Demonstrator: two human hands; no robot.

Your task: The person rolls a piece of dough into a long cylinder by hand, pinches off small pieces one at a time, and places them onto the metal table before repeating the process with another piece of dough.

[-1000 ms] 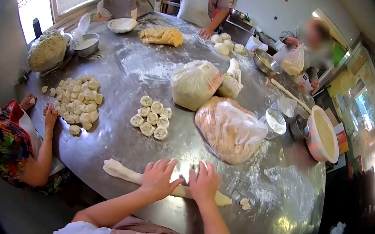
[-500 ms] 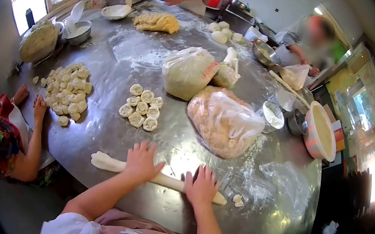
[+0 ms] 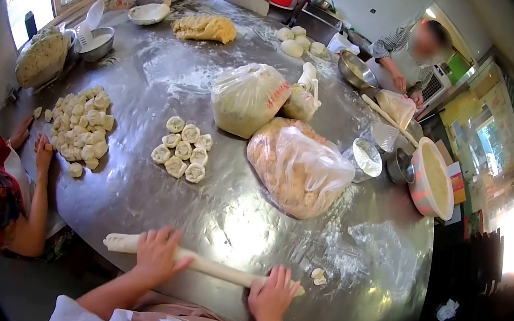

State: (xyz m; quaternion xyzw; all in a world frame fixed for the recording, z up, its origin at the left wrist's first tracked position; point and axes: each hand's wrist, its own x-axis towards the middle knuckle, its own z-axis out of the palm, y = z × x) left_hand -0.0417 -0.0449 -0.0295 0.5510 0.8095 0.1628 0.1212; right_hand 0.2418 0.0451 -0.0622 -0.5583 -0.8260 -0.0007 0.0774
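Note:
A long pale dough rope (image 3: 218,270) lies across the near part of the metal table (image 3: 211,219). My left hand (image 3: 156,257) rests on top of its left part, fingers stretched over it and thumb apart. Over the right end lies my right hand (image 3: 271,296), its fingers extended forward and not wrapped round the dough. The rope's left tip sticks out past my left hand, and a small tip shows beyond my right. Two or so small dough scraps (image 3: 318,276) sit just right of that end.
Coiled dough pieces (image 3: 182,150), a pile of cut dough (image 3: 84,126) and bagged dough (image 3: 297,172) lie farther in. A striped basin (image 3: 434,179) stands at the right edge. One co-worker's hands (image 3: 44,150) are at the left; other people stand at the far side.
Both my hands and the dough rope have come nearer to me, with my left hand also shifting left. The view has turned slightly. The far co-worker's arm now reaches toward the machine.

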